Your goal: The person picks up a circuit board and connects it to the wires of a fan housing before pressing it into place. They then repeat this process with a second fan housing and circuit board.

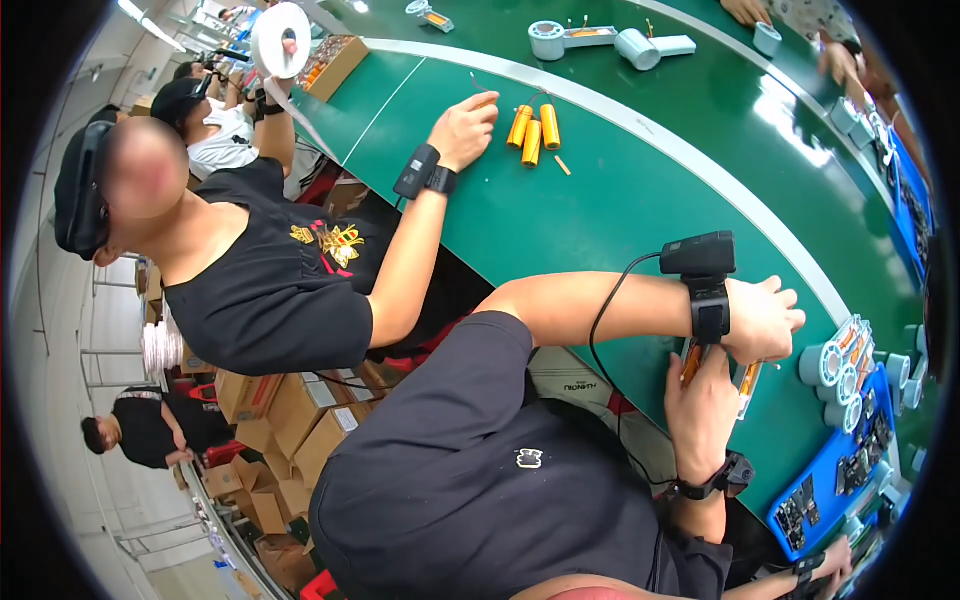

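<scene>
My right hand (703, 400) is closed around a pale housing (746, 388) with orange parts inside, close to the table's near edge. Most of that housing is hidden under my hands. Just above it, my left hand (758, 318) bends over the same piece with curled fingers. What its fingertips pinch is hidden. To the right stand several pale blue handle-shaped housings (840, 370) with round ends and orange wiring inside. Beside them lies a blue tray (800, 535) with dark circuit boards.
On my left a co-worker's hand (465, 130) is beside several wired orange battery cells (532, 145); their other hand holds a white roll (280, 40). A white strip (650, 130) borders the green table (590, 225). More housings (640, 48) lie beyond. Cardboard boxes (300, 420) stand behind.
</scene>
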### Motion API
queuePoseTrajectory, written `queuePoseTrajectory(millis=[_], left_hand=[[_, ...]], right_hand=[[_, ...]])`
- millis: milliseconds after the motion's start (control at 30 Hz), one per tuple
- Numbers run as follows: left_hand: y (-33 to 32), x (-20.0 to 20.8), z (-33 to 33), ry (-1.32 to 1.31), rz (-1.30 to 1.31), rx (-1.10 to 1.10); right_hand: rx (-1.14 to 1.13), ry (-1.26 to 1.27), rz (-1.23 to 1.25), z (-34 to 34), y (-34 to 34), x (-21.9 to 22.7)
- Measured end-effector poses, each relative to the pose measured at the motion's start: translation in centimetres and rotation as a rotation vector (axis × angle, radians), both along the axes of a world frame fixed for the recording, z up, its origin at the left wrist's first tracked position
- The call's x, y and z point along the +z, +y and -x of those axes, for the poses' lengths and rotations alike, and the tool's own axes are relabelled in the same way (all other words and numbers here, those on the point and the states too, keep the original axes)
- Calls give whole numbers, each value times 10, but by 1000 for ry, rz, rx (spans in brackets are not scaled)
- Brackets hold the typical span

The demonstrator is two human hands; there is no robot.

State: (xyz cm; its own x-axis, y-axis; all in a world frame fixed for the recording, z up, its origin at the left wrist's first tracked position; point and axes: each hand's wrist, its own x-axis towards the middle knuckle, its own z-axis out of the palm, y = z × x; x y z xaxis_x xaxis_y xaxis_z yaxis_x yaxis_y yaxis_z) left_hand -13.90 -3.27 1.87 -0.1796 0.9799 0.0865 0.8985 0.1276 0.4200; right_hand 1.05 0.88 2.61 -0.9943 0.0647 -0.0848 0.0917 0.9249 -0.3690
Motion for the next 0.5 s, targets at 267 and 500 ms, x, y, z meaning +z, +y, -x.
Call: queuePoseTrajectory(millis=[267, 500], left_hand=[[2, 3, -3, -88, -61, -40], [-16, -4, -9, -61, -194, 118]], right_hand=[[6, 159, -39, 0, 2, 0], [-15, 164, 190, -22, 25, 17]])
